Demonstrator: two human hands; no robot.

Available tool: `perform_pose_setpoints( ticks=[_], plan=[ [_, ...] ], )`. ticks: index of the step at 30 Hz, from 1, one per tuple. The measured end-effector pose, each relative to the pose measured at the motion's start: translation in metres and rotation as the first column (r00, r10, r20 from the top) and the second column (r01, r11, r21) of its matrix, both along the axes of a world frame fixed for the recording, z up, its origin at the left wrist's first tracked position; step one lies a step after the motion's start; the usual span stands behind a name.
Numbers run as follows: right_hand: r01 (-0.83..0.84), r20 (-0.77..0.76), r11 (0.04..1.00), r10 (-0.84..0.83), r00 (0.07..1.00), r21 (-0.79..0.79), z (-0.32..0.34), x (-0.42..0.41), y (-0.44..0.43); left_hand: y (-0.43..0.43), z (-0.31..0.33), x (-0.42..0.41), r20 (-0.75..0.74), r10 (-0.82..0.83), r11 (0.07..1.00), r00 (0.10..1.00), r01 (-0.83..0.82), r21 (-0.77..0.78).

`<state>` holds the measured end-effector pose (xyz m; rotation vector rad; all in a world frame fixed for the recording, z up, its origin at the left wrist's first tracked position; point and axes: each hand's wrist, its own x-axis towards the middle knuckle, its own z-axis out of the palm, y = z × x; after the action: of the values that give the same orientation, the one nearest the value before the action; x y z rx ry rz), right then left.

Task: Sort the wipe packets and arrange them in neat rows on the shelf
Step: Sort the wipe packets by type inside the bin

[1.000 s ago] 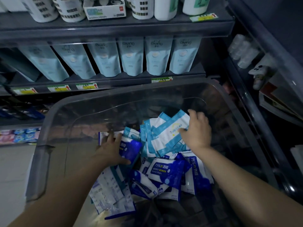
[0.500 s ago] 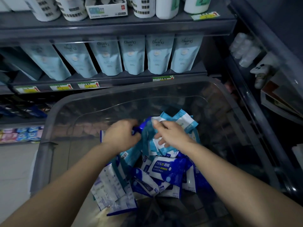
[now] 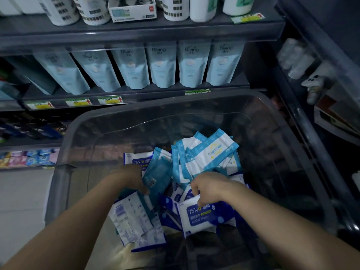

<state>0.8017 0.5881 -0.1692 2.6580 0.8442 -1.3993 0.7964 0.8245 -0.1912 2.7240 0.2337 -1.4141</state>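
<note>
While both arms reach down into the clear plastic bin (image 3: 136, 115), each hand has a wipe packet. The left hand (image 3: 131, 178) is at the left of the heap, its thumb laid on the near face of a light blue packet (image 3: 158, 172) that stands tilted with its barcode showing; the fingers are hidden behind that packet, so the hand seems to be clasping it. The right hand (image 3: 209, 187) is curled over the far edge of a dark blue 75% alcohol packet (image 3: 202, 216), pinching it, label up, at the near right of the heap.

The other packets lie loose in the bin. A bunch of light-blue-and-white packets (image 3: 211, 152) leans together at the far right, just beyond the right hand. Another dark blue packet (image 3: 138, 159) peeks out at the far left, behind the left hand. Near the left forearm lies a white packet (image 3: 130, 217) with its printed back up.

Beyond the bin, a dark shelf (image 3: 229, 87) carries a row of pale blue pouches (image 3: 163, 65), with price tags (image 3: 110, 99) on its front edge. The shelf above holds white canisters (image 3: 93, 10) and a small white box (image 3: 132, 12).
</note>
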Motion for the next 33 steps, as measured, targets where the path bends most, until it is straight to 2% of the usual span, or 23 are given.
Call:
perform_pose_setpoints(
  ticks=[3,5,9,14,18,22,24,27,30,31,33],
  plan=[
    [-0.153,0.152,0.988,0.15,0.977,0.012,-0.001,-0.002,0.006,-0.004,0.007,-0.004,-0.048,-0.069,0.997,0.996,0.07,0.014],
    [-0.185,0.181,0.981,0.172,0.968,0.057,-0.001,-0.003,0.007,-0.004,0.008,-0.005,-0.062,-0.102,0.993,0.993,0.105,0.05],
    [-0.043,0.092,0.983,0.027,0.995,0.178,-0.003,-0.006,0.008,0.0,0.009,-0.006,-0.088,-0.04,0.999,0.995,0.04,-0.008],
    [0.093,0.099,0.95,-0.128,0.987,0.299,0.001,-0.003,0.008,0.004,0.016,0.0,-0.062,-0.121,0.989,0.991,0.115,-0.088],
    [0.318,0.0,0.848,-0.351,0.936,0.423,0.0,0.001,0.011,0.01,0.028,0.008,-0.035,-0.123,0.974,0.992,0.113,-0.197],
    [0.48,-0.173,0.735,-0.457,0.872,0.478,-0.003,0.002,0.016,0.019,0.055,0.017,0.107,-0.139,0.941,0.985,0.165,-0.295],
    [0.528,-0.263,0.705,-0.459,0.849,0.474,0.001,0.002,0.018,0.021,0.068,0.019,0.153,-0.037,0.886,0.988,0.103,-0.451],
    [0.638,-0.443,0.63,-0.465,0.766,0.443,0.01,0.002,0.023,0.02,0.084,0.018,0.044,0.22,0.669,0.975,-0.118,-0.734],
    [0.78,-0.641,0.47,-0.459,0.615,0.413,0.015,0.005,0.023,0.014,0.077,0.018,0.0,0.445,0.503,0.895,-0.25,-0.828],
    [0.802,-0.667,0.439,-0.458,0.588,0.405,0.016,0.006,0.023,0.009,0.069,0.017,-0.005,0.534,0.454,0.846,-0.291,-0.842],
    [0.809,-0.649,0.431,-0.49,0.582,0.4,0.016,0.007,0.023,-0.005,0.053,0.015,0.023,0.67,0.413,0.742,-0.347,-0.842]
  ],
)
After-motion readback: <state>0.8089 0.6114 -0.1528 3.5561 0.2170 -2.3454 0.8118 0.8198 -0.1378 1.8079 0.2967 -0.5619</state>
